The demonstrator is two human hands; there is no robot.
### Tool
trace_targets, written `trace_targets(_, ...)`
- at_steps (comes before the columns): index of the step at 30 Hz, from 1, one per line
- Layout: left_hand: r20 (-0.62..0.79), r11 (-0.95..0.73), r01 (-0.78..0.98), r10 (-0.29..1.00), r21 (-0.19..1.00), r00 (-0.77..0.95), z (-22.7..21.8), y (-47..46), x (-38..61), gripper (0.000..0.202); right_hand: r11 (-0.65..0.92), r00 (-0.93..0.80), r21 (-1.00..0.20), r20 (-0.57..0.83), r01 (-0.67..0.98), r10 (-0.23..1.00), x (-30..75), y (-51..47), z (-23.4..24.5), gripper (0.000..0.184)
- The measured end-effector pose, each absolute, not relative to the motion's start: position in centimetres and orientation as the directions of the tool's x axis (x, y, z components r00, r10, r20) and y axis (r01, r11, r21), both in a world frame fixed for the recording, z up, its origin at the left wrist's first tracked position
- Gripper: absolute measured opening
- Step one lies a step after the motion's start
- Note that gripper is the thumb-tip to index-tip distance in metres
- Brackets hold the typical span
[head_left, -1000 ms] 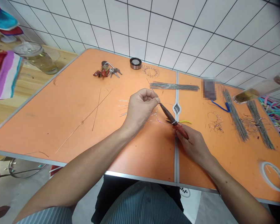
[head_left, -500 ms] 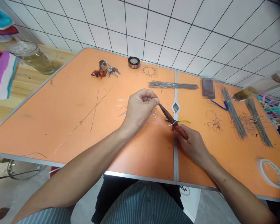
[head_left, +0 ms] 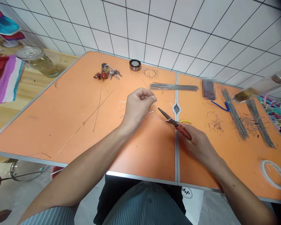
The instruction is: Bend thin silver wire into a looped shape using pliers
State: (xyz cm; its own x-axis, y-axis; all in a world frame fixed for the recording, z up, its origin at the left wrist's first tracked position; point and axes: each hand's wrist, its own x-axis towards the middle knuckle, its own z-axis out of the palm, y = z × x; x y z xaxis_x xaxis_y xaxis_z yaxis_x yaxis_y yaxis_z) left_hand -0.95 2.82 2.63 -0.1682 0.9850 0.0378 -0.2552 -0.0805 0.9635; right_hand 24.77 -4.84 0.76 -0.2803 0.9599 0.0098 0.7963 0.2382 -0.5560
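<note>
Two hands over the orange table (head_left: 61,118): left hand (head_left: 137,106) pinching thin wire (head_left: 162,118), right hand (head_left: 199,145) gripping red-handled pliers (head_left: 175,124)

Count: hands 2 (left (head_left: 138,104), right (head_left: 198,142)). Pliers (head_left: 175,123) 1. Wire loop (head_left: 162,111) 1. Key bunch (head_left: 107,73) 1. Tape rolls 2 (black (head_left: 135,64), white (head_left: 275,175)). Wire bundles 3 ( (head_left: 174,87), (head_left: 234,116), (head_left: 258,123)). Worktop (head_left: 61,125) 1.
</note>
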Motion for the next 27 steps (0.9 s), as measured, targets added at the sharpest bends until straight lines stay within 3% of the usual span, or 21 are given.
trace_targets(5, 0.025, -0.053, -0.274, 0.994, 0.960, -0.104, 3.0, 3.1, -1.6, 0.007, 0.197, -0.192, -0.362, 0.049, 0.911, 0.980, 28.5, -5.2, 1.8, 0.042)
trace_targets(9, 0.000, -0.003, -0.263, 1.000, 0.965, -0.012, 2.9, 2.7, -1.4, 0.006, 0.058, -0.051, -0.145, 0.053, 0.988, 0.997, 32.8, -4.3, 0.8, 0.048)
trace_targets(11, -0.009, 0.016, -0.249, 0.999, 0.968, 0.031, 2.9, 2.5, -1.2, 0.007, 0.014, -0.007, -0.096, 0.072, 0.995, 0.997, 34.5, -3.7, 0.1, 0.051)
trace_targets(14, -0.015, 0.035, -0.219, 0.995, 0.975, 0.094, 2.8, 2.1, -0.8, 0.007, 0.077, -0.065, -0.089, 0.126, 0.993, 0.990, 34.8, -3.4, 0.4, 0.045)
trace_targets(16, -0.030, 0.054, -0.176, 0.990, 0.983, 0.140, 2.6, 1.8, -0.5, 0.007, 0.169, -0.120, -0.171, 0.260, 0.971, 0.958, 32.8, -3.4, 1.8, 0.038)
trace_targets(17, -0.040, 0.065, -0.147, 0.985, 0.987, 0.165, 2.4, 1.6, -0.3, 0.007, 0.185, -0.098, -0.279, 0.299, 0.942, 0.949, 31.1, -3.3, 2.7, 0.036)
trace_targets(19, -0.051, 0.072, -0.088, 0.976, 0.994, 0.213, 2.0, 1.3, 0.1, 0.008, 0.194, -0.076, -0.533, 0.235, 0.824, 0.969, 27.2, -3.0, 4.5, 0.031)
trace_targets(21, -0.053, 0.064, -0.035, 0.965, 0.997, 0.259, 1.7, 0.9, 0.4, 0.009, 0.193, -0.150, -0.702, 0.123, 0.686, 0.981, 23.4, -2.3, 5.7, 0.032)
trace_targets(27, -0.068, 0.067, 0.012, 0.943, 0.998, 0.324, 1.4, 0.4, 1.1, 0.006, 0.194, -0.218, -0.893, 0.112, 0.406, 0.970, 19.9, -0.5, 5.1, 0.020)
